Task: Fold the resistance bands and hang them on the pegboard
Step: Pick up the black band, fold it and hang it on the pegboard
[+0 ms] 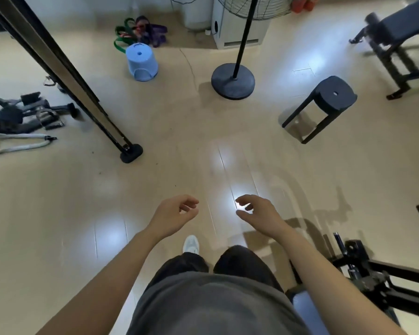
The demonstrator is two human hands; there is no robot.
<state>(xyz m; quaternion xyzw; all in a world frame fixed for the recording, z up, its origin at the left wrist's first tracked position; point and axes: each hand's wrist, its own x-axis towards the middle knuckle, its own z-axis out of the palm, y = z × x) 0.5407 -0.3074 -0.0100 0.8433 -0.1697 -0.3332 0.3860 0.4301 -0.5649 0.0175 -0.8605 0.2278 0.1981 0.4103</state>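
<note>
A heap of resistance bands (140,30), green, purple and red, lies on the floor at the far left, just behind a light blue stool. My left hand (177,215) and my right hand (257,212) hang in front of me over the bare floor, far from the bands. Both hands hold nothing, fingers loosely curled and apart. No pegboard is in view.
A light blue stool (142,62) stands before the bands. A slanted black frame leg (58,71) crosses the left side, with gym handles (22,114) beyond it. A fan stand base (232,81), a black stool (324,105), a bench (397,39) and black equipment (377,281) fill the right.
</note>
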